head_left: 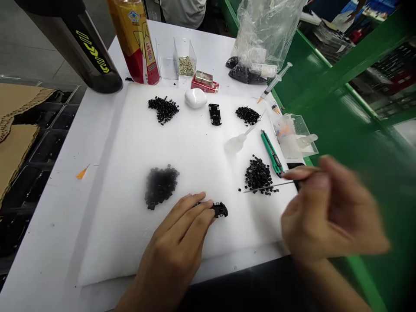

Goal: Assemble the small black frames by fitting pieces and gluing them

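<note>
My left hand (pixel 180 236) lies low over the foam sheet, its fingers pressed together on a small black toy-car chassis (pixel 221 209). Only the chassis's right end shows; the rest is under the fingers. On the right, my right hand (pixel 328 212), smeared by motion, pinches a thin metal needle-like tool (pixel 271 187). The tool's tip points left, passing over the near edge of a pile of small black square pieces (pixel 258 173). A second black chassis (pixel 215 115) rests farther back, apart from both hands.
More small black pieces form piles at back left (pixel 163 109), back right (pixel 247 115) and front left (pixel 161 186). A squeeze bottle (pixel 235 144), green cutter (pixel 271 151), syringe (pixel 271 86) and clear box (pixel 300 134) lie rightward. A dark bottle (pixel 78 47) and drink bottle (pixel 138 43) stand back left.
</note>
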`<control>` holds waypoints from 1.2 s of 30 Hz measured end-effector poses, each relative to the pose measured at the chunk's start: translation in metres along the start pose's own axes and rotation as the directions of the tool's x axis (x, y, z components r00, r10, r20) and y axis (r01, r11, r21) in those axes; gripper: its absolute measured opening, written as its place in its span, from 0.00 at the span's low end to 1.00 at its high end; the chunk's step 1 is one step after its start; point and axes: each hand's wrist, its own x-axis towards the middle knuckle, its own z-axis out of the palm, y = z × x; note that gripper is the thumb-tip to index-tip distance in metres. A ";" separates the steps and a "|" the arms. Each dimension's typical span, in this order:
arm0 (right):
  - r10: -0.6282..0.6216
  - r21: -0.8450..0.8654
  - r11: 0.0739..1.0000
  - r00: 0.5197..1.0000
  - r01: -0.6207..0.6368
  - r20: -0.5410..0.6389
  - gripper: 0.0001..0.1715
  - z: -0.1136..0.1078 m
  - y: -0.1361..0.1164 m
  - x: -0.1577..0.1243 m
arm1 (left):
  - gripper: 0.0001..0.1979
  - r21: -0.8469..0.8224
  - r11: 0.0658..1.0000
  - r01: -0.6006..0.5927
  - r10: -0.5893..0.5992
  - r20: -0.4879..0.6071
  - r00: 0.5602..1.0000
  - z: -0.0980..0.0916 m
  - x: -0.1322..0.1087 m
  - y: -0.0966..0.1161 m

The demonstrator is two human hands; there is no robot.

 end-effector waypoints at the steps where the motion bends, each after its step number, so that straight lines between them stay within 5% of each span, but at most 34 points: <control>1: -0.023 0.020 1.000 0.998 0.024 -0.051 0.28 0.008 -0.009 -0.009 | 0.14 -0.005 1.000 0.006 -0.006 0.003 1.000 0.000 0.001 0.000; 4: -0.049 0.046 0.997 0.994 0.054 -0.099 0.24 0.021 -0.021 -0.024 | 0.13 -0.011 1.000 0.012 -0.012 0.005 1.000 0.000 0.002 0.001; 9: 0.076 0.032 0.997 0.997 -0.075 -0.029 0.24 0.017 -0.020 -0.027 | 0.13 -0.022 1.000 0.020 -0.020 0.009 1.000 0.000 0.003 0.001; 15: 0.087 0.042 0.995 0.996 -0.088 0.034 0.25 0.015 -0.023 -0.027 | 0.13 -0.013 0.999 0.033 -0.033 0.005 0.999 0.000 0.004 0.003; 27: 0.152 0.036 0.987 0.986 -0.155 0.068 0.26 -0.009 -0.026 -0.038 | 0.11 -0.049 0.997 0.066 -0.059 0.119 0.991 -0.007 0.004 0.005; 36: 0.201 0.060 0.972 0.934 -0.228 0.296 0.28 -0.017 -0.028 -0.032 | 0.11 -0.061 0.997 0.045 -0.037 0.126 0.991 -0.008 -0.002 0.008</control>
